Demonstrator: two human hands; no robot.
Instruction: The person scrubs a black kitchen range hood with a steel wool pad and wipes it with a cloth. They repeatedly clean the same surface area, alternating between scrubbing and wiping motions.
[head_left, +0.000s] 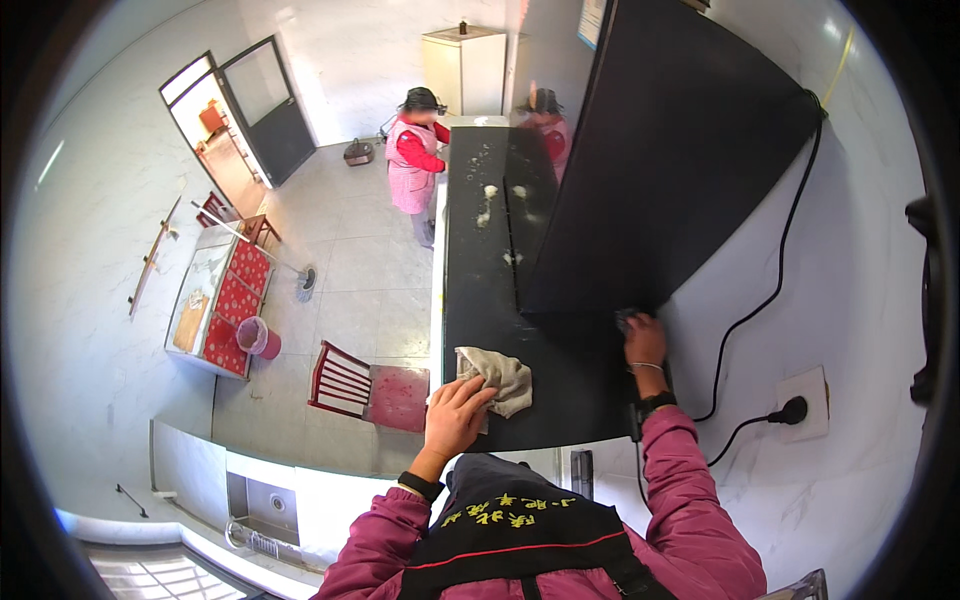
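Observation:
My left hand (456, 411) is at the near left edge of a glossy black counter-like surface (480, 300). Its fingers lie over a crumpled beige cloth (504, 377), gripping its near side; the thumb is hidden. Farther right, my right hand (645, 341) holds a small dark scrubbing pad (624, 321), probably a wire scourer, mostly covered by the fingers. It touches the surface by the lower corner of a tall black appliance panel (667, 165), close to the wall. White foam patches (487, 199) dot the far part of the black surface.
A black cord (780, 277) hangs along the wall at right, near a plugged-in socket (802, 409). A red wooden chair (397, 394) stands left of the counter. A co-worker (416, 161) in a pink apron stands at its far end. A sink (262, 506) lies lower left.

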